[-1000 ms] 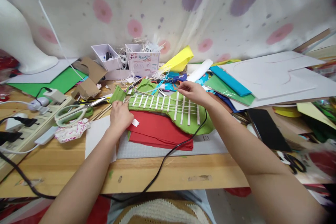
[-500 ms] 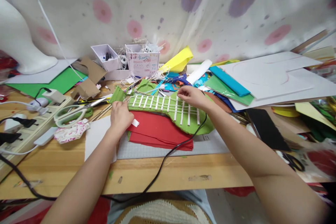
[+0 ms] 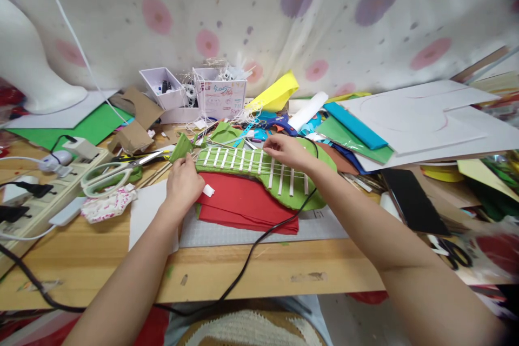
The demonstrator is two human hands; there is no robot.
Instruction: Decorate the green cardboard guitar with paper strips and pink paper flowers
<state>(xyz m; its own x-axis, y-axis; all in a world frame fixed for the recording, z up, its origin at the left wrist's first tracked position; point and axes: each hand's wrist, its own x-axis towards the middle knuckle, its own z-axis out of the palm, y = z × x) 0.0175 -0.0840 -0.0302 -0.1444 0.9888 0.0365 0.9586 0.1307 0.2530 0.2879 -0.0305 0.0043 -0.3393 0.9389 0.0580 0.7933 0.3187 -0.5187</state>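
A green craft guitar [image 3: 306,175] with white strips across its neck and body lies flat, thin strings running along its length. My left hand [image 3: 184,181] is closed at the narrow end of the neck, next to the green folded headstock piece [image 3: 182,147]. Over the strings near the body, my right hand [image 3: 286,151] has its fingers pinched together; what is between the fingertips is too small to make out. Red folded sheets [image 3: 247,203] lie beneath the neck, with a small white scrap [image 3: 208,190] beside my left hand. A black cable [image 3: 253,248] crosses the guitar's body.
At left are a power strip [image 3: 71,186] and green-handled scissors [image 3: 101,181]. White boxes [image 3: 221,98] and a blue-handled tool [image 3: 281,123] sit behind the guitar. A black phone [image 3: 413,200], black-handled scissors [image 3: 456,254] and white sheets [image 3: 458,135] lie at right.
My right hand has moved a little left along the strings, toward the neck. My left hand has shifted slightly left and stays at the neck's end.
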